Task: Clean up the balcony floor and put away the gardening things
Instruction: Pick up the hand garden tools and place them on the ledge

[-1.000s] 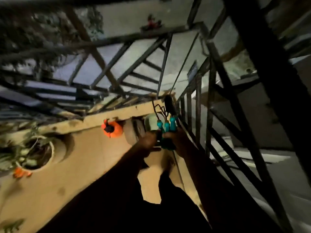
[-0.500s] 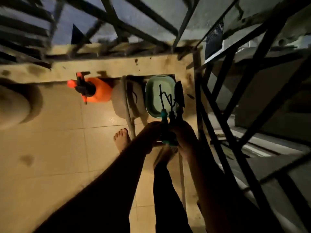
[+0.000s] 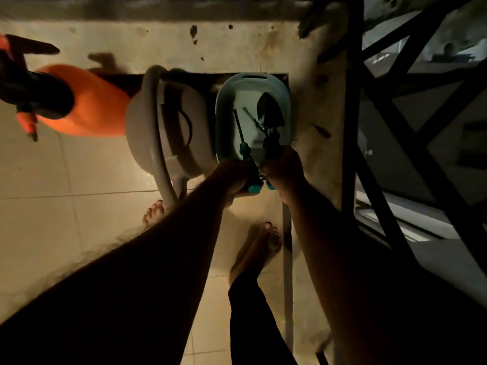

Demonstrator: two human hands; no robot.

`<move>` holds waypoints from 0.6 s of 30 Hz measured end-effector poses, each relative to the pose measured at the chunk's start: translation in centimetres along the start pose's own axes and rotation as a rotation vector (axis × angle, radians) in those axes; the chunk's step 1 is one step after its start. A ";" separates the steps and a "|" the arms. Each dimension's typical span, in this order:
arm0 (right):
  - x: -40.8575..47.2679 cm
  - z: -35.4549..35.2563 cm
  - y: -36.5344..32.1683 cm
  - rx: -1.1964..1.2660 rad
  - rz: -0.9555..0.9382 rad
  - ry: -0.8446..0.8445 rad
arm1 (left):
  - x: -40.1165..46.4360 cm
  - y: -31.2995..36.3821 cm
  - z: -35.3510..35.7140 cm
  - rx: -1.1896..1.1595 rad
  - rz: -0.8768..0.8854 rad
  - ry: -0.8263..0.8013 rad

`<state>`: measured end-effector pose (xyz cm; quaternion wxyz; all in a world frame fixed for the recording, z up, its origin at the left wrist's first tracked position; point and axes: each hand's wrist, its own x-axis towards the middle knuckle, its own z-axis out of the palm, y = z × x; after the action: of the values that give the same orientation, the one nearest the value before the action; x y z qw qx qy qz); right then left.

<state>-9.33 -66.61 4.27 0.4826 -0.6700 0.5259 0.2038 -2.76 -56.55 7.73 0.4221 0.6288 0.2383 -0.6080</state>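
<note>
Both hands are over the near rim of a pale green tub point(image 3: 224, 101) standing on the balcony floor point(image 3: 66, 219) in the corner. The left hand point(image 3: 233, 177) has its fingers curled round a teal-handled hand fork point(image 3: 243, 143), prongs pointing down into the tub. The right hand point(image 3: 283, 169) has its fingers curled round the handle of a trowel point(image 3: 270, 111), whose dark blade lies inside the tub.

Adjacent items:
- A grey watering can point(image 3: 168, 127) touches the tub's left side.
- An orange pressure sprayer point(image 3: 97, 101) with a black pump head stands left of the can.
- A dark metal railing point(image 3: 350, 127) runs close along the right side.
- A stained concrete kerb point(image 3: 158, 40) borders the far side.

Two bare feet stand on the tiles below the hands.
</note>
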 end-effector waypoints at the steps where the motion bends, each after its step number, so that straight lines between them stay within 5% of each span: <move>1: 0.5 0.1 0.1 -0.040 -0.011 0.030 | 0.7 -0.3 0.0 0.002 0.007 0.008; 10: 3.6 1.4 -0.9 -0.250 -0.050 0.144 | 2.6 -0.9 -0.5 0.022 0.016 0.037; 18: 3.3 1.8 1.0 -0.092 -0.019 0.169 | 3.9 -1.0 -0.4 0.015 0.034 0.071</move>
<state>-8.59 -66.72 0.50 0.4073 -0.7113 0.5483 0.1659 -2.75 -56.52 3.64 0.4187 0.6573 0.2378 -0.5797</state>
